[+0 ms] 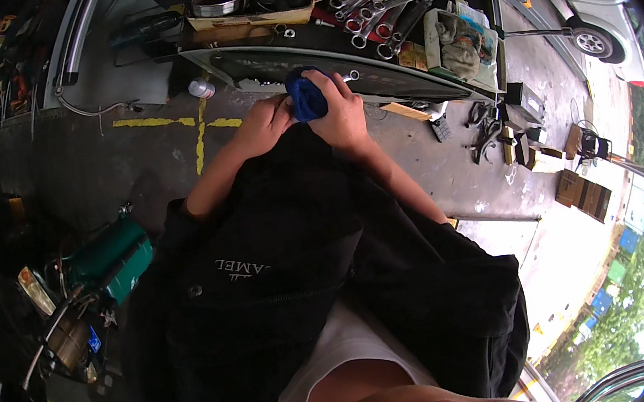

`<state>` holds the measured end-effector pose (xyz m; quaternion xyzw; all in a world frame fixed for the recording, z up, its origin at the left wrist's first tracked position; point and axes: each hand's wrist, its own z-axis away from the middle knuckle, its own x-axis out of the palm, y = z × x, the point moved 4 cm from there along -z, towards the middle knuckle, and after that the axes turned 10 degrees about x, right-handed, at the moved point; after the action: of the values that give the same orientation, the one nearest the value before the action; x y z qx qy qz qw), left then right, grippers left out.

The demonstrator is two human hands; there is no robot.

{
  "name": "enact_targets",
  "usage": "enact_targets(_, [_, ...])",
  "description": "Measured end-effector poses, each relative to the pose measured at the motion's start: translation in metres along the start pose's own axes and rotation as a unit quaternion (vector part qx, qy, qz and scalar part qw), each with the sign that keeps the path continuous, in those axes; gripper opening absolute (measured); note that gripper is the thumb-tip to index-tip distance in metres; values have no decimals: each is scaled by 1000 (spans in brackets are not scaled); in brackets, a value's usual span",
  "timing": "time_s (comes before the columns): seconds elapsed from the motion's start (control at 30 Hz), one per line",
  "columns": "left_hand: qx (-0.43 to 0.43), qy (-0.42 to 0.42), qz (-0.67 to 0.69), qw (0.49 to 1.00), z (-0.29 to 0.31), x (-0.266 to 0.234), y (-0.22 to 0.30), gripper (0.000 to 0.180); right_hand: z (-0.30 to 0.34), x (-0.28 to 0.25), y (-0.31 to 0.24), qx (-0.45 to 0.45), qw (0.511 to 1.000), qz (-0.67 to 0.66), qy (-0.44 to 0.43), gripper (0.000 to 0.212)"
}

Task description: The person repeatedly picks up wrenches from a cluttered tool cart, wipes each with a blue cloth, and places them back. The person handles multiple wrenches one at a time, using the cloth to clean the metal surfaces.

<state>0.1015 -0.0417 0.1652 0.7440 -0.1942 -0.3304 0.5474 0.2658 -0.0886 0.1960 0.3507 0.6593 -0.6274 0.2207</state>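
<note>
Both my hands meet in front of my chest, near the front edge of the workbench. My right hand (pixel 341 118) is closed around a bunched blue cloth (pixel 305 98). Against the cloth's left side, my left hand (pixel 261 128) has its fingers pinched together; what lies between them is hidden. A silver ring end of a wrench (pixel 351 76) shows just beyond my right fingers. Whether it is in my grip or behind my hand, I cannot tell.
Several wrenches (pixel 385 19) lie on the workbench, beside a box of rags (pixel 463 46) and a tray with metal parts (pixel 254 20). A small white can (pixel 201 88) stands on the floor. A green tank (pixel 113 260) is at the left, cardboard boxes (pixel 585 193) at the right.
</note>
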Motion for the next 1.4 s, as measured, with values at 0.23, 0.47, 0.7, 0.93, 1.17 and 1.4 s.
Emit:
enact_targets(0.23, [15, -28, -45, 998, 11, -36, -6, 24, -3, 8, -5, 60, 992, 97, 46, 73])
enact_targets(0.47, [32, -35, -13, 999, 34, -60, -21, 25, -9, 25, -7, 114, 990, 80, 12, 70])
enact_targets(0.7, [7, -105, -228, 968, 41, -56, -40, 26, 0, 72, -38, 91, 995, -32, -21, 67])
enact_targets(0.93, [110, -91, -294, 945, 49, -73, -31, 24, 7, 62, -11, 169, 984, 60, -13, 64])
enact_targets(1.17, [105, 21, -184, 977, 49, -66, -14, 26, 29, 60, 9, 150, 989, -12, 3, 73])
enact_targets(1.4, [162, -7, -364, 917, 40, -6, 8, 26, 51, 36, -19, 113, 992, -52, 17, 70])
